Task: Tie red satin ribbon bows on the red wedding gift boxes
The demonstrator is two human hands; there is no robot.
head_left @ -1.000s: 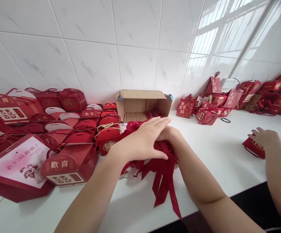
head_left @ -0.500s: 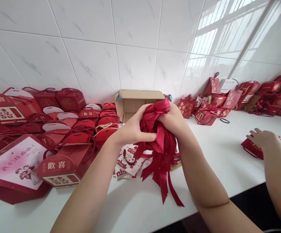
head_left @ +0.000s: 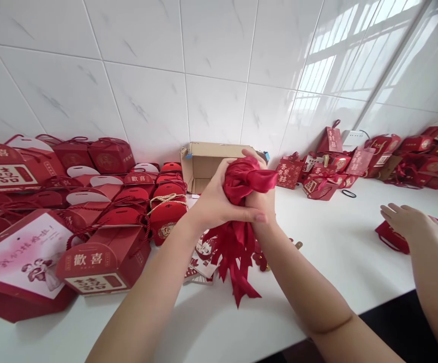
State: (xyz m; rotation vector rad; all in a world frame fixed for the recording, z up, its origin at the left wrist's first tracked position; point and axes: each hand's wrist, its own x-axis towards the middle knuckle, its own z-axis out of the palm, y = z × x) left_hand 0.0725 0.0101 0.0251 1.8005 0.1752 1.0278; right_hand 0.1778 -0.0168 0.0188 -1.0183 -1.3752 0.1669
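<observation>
A bunch of dark red satin ribbons (head_left: pixel 239 237) is gathered between my two hands above the table, its cut tails hanging down. My left hand (head_left: pixel 219 201) wraps its near left side, with the thumb stretched across toward my right wrist. My right hand (head_left: pixel 263 201) closes round the right side; most of its fingers are hidden behind the ribbons. One loop sticks out to the right over that hand. Under the bunch lie printed white-and-red cards (head_left: pixel 203 257), partly covered. Small dark red pieces (head_left: pixel 261 258) show beside my right forearm.
Many red gift boxes (head_left: pixel 101 252) crowd the left side. An open cardboard box (head_left: pixel 199 171) stands against the tiled wall. More red boxes (head_left: pixel 320 182), a black ring (head_left: pixel 349 193) and a power strip (head_left: pixel 355 137) are at the right. Another person's hand (head_left: pixel 411 219) rests on a red box (head_left: pixel 392 237).
My hands have squeezed the ribbons into a tighter bundle, and my left thumb now reaches across it. The tails hang closer together. At the far right, the other person's second hand has appeared.
</observation>
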